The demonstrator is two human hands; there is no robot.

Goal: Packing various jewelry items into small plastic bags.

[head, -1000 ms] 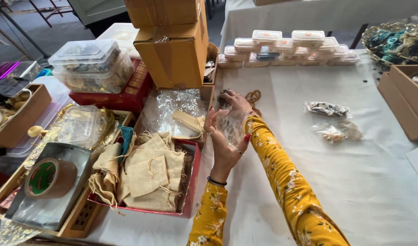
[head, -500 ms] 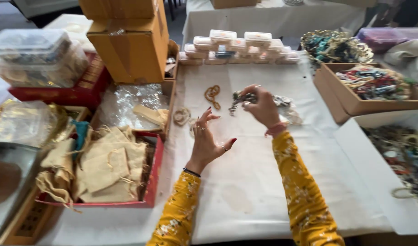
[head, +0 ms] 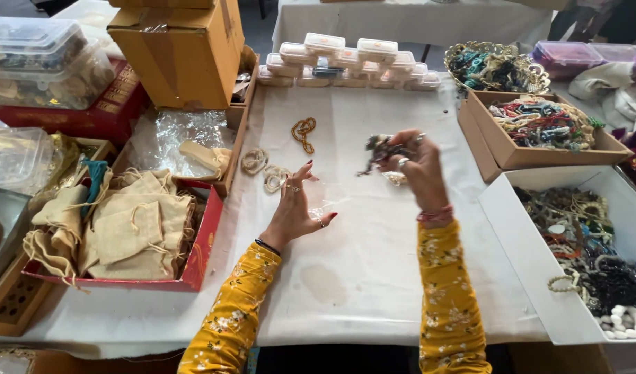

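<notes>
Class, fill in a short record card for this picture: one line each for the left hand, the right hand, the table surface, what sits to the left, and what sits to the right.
Left hand: left hand open, fingers spread, over a clear plastic bag
Right hand: right hand raised, pinching a dark bead bracelet
Table surface: white cloth, with an amber bead string and pale bracelets
Left side: red tray of small cloth pouches
Right side: white box of mixed bead jewellery
</notes>
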